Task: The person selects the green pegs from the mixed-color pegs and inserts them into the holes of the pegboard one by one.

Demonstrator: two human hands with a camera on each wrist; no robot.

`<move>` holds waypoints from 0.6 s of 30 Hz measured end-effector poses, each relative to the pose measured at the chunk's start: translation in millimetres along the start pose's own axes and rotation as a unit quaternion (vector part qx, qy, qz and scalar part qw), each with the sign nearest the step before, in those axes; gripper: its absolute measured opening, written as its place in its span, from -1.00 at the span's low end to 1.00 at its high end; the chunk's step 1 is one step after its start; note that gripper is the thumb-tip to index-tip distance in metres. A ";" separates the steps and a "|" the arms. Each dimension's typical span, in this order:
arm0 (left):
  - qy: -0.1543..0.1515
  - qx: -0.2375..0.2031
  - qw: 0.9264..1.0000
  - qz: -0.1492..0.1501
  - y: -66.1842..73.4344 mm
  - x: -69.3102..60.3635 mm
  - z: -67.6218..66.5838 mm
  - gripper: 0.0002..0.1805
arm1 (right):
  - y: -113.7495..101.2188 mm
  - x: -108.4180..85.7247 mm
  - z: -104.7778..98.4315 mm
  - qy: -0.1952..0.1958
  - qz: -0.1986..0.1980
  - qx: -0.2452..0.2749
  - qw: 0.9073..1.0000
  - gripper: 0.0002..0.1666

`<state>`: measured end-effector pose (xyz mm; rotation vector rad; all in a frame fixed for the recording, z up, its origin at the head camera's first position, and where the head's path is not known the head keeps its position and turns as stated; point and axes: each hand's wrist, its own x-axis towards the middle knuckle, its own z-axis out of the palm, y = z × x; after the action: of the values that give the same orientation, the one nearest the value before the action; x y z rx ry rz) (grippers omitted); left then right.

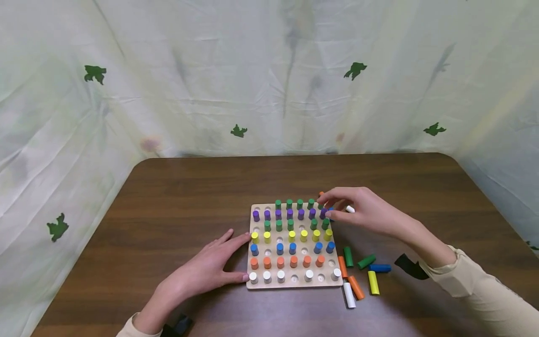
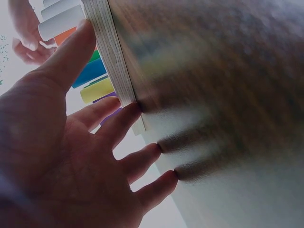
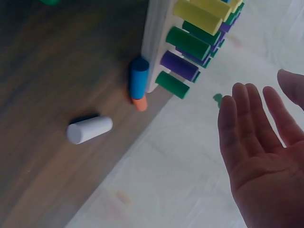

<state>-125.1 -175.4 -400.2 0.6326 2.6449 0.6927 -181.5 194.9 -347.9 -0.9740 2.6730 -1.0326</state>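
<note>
A pale wooden peg board (image 1: 296, 287) lies on the brown table (image 1: 202, 187), about midway between its left and right edges and well in from the far edge. The left hand (image 1: 206, 264) has its fingers spread, thumb and forefinger touching the board's left side, while the remaining fingertips rest on the table. The right hand (image 1: 366, 210) hovers over the board's far right corner, its thumb and fingers parted, well apart from the other hand. Coloured pegs stand upright in rows: nearest the person come five white pegs (image 1: 267, 277), then six orange pegs (image 1: 280, 263), five blue pegs (image 1: 292, 248), six yellow pegs (image 1: 304, 235), five green pegs (image 1: 290, 224), seven purple pegs (image 1: 289, 214) and, along the far side, more green ones. Several holes between them are bare. Just beside the board's near right corner lie a loose white peg (image 1: 349, 295) and two loose orange pegs (image 1: 356, 287); slightly farther toward the table's right edge are two loose green pegs (image 1: 367, 261), a loose blue peg (image 1: 380, 268) and a loose yellow peg (image 1: 373, 283). By the far right corner lie another white peg (image 3: 90, 129), another blue peg (image 3: 138, 78) and another orange peg (image 3: 140, 103).
</note>
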 end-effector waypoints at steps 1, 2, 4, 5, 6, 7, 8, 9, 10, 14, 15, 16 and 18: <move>0.000 0.000 1.000 0.002 -0.1 -0.1 -0.5 -0.04 | 0.4 -3.0 0.1 0.003 0.001 0.001 1.000 -0.64; 0.000 0.000 1.000 0.003 -0.2 -0.2 -0.9 -0.04 | 1.2 -5.7 0.3 0.006 0.000 0.001 1.000 -0.65; 0.000 0.001 1.000 0.006 -0.4 -0.4 -1.3 -0.04 | 2.3 -11.2 0.9 0.010 0.003 0.001 1.000 -0.66; 0.001 0.000 1.000 0.009 -0.6 -0.6 -1.3 -0.04 | 2.7 -14.1 1.3 0.013 0.004 0.000 1.000 -0.66; 0.001 0.000 1.000 0.011 -0.6 -0.8 -1.4 -0.05 | 3.3 -16.9 2.0 0.015 0.007 -0.003 1.000 -0.67; 0.002 0.000 1.000 0.012 -0.6 -0.8 -1.3 -0.05 | 3.7 -19.6 2.6 0.017 0.010 -0.005 1.000 -0.67; 0.002 0.000 1.000 0.013 -0.6 -0.9 -1.4 -0.05 | 4.0 -22.4 3.4 0.018 0.015 -0.007 1.000 -0.67; 0.002 0.000 1.000 0.013 -0.6 -0.9 -1.4 -0.05 | 4.4 -25.1 4.3 0.018 0.020 -0.007 1.000 -0.67; 0.001 -0.001 1.000 0.011 -0.3 -1.3 -1.6 -0.05 | 4.8 -28.0 5.4 0.016 0.026 -0.007 1.000 -0.67; -0.002 -0.001 1.000 0.003 -0.1 -1.6 -1.4 -0.05 | 6.5 -39.1 10.2 0.007 0.045 -0.002 0.999 -0.67; -0.002 -0.002 1.000 0.001 -0.2 -1.5 -1.3 -0.05 | 7.4 -41.6 11.3 0.006 0.049 -0.004 0.999 -0.67; -0.003 -0.001 1.000 -0.001 -0.3 -1.4 -1.1 -0.05 | 8.0 -44.0 12.3 0.005 0.053 -0.005 0.999 -0.67; -0.004 0.001 1.000 -0.005 -0.7 -0.8 -0.5 -0.05 | 9.7 -48.3 13.8 0.005 0.063 -0.010 0.998 -0.66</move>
<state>-124.8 -176.5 -400.0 0.6199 2.6399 0.6834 -144.2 221.9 -370.2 -0.7938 2.7183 -0.9887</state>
